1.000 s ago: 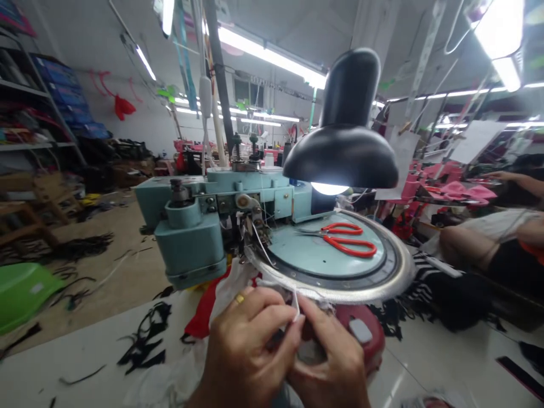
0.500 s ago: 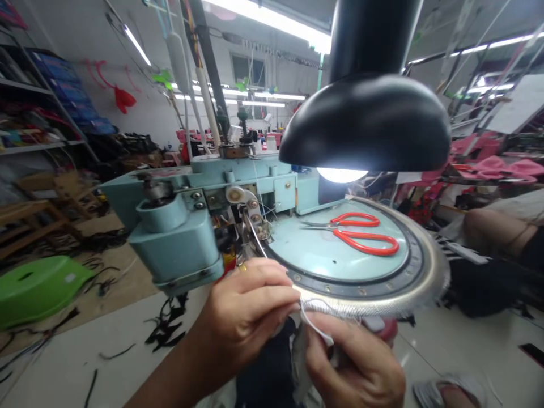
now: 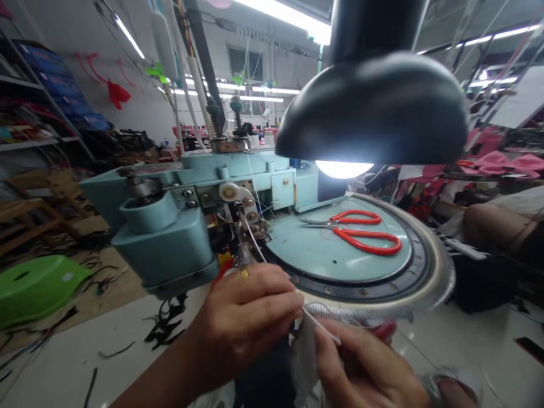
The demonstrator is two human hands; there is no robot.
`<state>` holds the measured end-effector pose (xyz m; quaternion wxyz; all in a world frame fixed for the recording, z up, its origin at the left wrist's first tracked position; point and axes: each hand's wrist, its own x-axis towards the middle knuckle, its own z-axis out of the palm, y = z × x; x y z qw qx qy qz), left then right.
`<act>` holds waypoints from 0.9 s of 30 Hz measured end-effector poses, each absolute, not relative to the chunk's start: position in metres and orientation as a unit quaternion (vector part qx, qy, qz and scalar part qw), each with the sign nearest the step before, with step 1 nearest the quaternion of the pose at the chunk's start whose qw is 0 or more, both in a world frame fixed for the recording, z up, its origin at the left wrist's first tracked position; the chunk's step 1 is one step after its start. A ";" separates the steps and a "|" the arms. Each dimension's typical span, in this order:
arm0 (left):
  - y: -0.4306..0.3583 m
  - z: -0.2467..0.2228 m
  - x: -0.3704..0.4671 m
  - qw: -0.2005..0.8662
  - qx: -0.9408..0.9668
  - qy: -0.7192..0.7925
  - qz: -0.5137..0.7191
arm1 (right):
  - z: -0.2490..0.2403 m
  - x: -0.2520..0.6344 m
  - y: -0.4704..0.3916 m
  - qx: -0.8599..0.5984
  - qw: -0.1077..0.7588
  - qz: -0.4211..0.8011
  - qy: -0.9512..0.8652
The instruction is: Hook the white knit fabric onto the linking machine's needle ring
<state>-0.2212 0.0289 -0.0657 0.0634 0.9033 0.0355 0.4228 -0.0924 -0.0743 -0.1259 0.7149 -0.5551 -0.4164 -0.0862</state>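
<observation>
My left hand [image 3: 250,317], with a gold ring on one finger, is closed at the front rim of a round dial with fine metal teeth [image 3: 361,313]. Its fingertips pinch the edge of a light grey fabric piece [image 3: 305,354]. Just right of it, my right hand [image 3: 361,368] is also closed, thumb against forefinger on the same fabric, whose thin white edge [image 3: 325,327] runs between both hands. The fabric hangs down below the rim. Red-handled scissors [image 3: 369,242] lie on the dial's pale blue plate, beyond both hands.
A pale blue machine head [image 3: 165,243] stands at the left of the dial. Low over the plate hangs a black lamp [image 3: 369,119], lit. A green stool [image 3: 42,283] and black scraps [image 3: 165,323] are on the floor. Another person's leg [image 3: 497,226] shows at right.
My right hand has moved slightly right and down, and the white fabric edge between my hands now looks straighter. The view has shifted a little; the scissors stay put.
</observation>
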 end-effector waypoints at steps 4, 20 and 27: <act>0.029 -0.062 -0.223 0.067 0.907 0.044 0.414 | -0.124 -0.092 -0.076 -0.563 0.713 -0.074 -0.411; 0.037 -0.054 -0.224 -0.114 0.924 -0.056 0.360 | -0.119 -0.093 -0.077 -0.574 0.715 -0.057 -0.395; 0.033 -0.050 -0.218 -0.079 0.923 -0.052 0.374 | -0.120 -0.089 -0.082 -0.570 0.715 -0.021 -0.405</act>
